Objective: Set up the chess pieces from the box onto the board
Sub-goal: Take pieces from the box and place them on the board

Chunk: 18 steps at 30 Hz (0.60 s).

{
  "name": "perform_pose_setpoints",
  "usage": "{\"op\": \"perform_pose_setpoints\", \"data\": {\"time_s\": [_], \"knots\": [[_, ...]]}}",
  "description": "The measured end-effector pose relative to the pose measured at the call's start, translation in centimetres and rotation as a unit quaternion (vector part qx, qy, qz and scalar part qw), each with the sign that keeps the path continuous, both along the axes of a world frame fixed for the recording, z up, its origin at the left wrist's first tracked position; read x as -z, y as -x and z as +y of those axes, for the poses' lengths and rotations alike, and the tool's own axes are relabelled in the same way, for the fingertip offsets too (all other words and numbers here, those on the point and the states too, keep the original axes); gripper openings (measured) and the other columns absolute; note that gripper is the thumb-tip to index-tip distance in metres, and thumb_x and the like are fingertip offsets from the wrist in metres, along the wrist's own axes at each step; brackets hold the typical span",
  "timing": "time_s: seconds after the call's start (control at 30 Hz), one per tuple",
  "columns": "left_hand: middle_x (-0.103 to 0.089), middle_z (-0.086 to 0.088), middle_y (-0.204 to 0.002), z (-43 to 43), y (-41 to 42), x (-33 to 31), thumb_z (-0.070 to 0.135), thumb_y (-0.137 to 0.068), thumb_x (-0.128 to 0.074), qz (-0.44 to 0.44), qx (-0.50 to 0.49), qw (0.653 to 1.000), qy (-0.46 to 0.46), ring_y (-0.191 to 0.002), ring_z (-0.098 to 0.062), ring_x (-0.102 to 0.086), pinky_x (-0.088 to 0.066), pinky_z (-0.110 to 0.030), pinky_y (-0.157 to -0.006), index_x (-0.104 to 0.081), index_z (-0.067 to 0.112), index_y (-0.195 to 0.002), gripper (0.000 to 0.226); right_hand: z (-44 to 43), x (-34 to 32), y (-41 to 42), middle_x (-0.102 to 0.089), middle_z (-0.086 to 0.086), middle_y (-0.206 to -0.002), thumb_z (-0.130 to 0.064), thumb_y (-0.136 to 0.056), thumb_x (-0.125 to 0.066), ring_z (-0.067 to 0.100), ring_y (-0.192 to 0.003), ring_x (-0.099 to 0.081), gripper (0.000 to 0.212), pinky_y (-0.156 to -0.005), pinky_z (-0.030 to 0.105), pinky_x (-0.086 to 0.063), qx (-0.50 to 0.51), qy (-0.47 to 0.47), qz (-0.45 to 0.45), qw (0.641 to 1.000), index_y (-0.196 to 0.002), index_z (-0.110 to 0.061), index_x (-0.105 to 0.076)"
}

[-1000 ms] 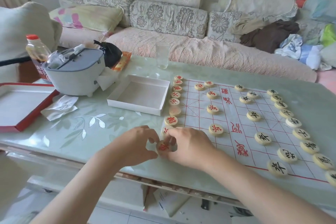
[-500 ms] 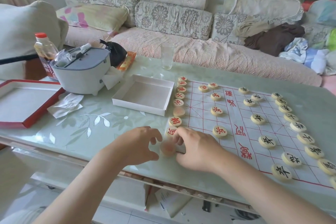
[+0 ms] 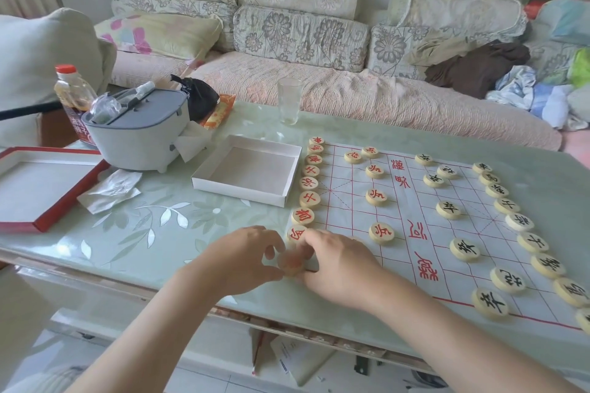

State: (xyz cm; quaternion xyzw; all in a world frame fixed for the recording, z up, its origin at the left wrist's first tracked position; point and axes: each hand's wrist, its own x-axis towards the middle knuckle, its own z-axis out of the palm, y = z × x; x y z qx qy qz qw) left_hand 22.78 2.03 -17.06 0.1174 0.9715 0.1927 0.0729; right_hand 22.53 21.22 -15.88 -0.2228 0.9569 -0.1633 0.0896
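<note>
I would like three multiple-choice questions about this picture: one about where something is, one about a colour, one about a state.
1. Where is the white box?
A. on the sofa
B. on the table, just left of the board
C. under the table

2. What colour are the characters on the pieces along the board's left edge?
A. red
B. blue
C. green

3. What is inside the white box?
A. many pieces
B. a glass
C. nothing

Answers:
1. B: it sits on the table beside the column of red pieces.
2. A: their marks are red, while the far-right pieces carry black.
3. C: only its bare bottom shows; both the left hand and the right hand are at a last piece near the board's corner.
</note>
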Motion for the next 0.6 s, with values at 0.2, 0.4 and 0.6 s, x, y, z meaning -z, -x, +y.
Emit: {"op": "perform_pose_setpoints", "data": {"time_s": [0.2, 0.4, 0.6], "knots": [[-0.056, 0.023, -0.107, -2.1, 1.1, -1.2, 0.048, -0.082, -0.067, -0.033, -0.039, 0.997, -0.049, -0.091, -0.005, -0.059, -0.048, -0.023, -0.079, -0.045, 0.043, -0.128, 0.052, 1.3, -1.3, 1.9, -0.06, -0.019, -0.106, -0.044, -0.086, -0.063, 0.007, -0.097, -0.057, 0.02, -0.081, 0.029, -0.046, 0.046, 0.03, -0.002, 0.999, -0.103, -0.038, -0.054], [-0.059, 0.013, -0.109, -0.6, 2.8, -0.3, 0.039, -0.091, -0.058, 0.005, -0.064, 0.997, -0.043, -0.089, -0.009, -0.054, -0.039, -0.021, -0.077, -0.059, 0.032, -0.122, 0.032, 1.2, -0.2, 3.7, -0.058, -0.019, -0.112, -0.036, -0.089, -0.062, 0.009, -0.103, -0.056, 0.027, -0.08, 0.03, -0.044, 0.07, -0.005, 0.025, 0.997, -0.114, -0.039, -0.055], [-0.06, 0.009, -0.11, 0.7, 3.8, 0.5, 0.037, -0.088, -0.062, 0.007, -0.047, 0.998, -0.052, -0.088, -0.01, -0.053, -0.04, -0.02, -0.078, -0.064, 0.031, -0.119, 0.031, 0.3, 0.3, 3.9, -0.062, -0.019, -0.118, -0.033, -0.089, -0.064, 0.01, -0.107, -0.058, 0.03, -0.075, 0.028, -0.038, 0.046, 0.001, 0.055, 0.997, -0.118, -0.039, -0.056]]}}
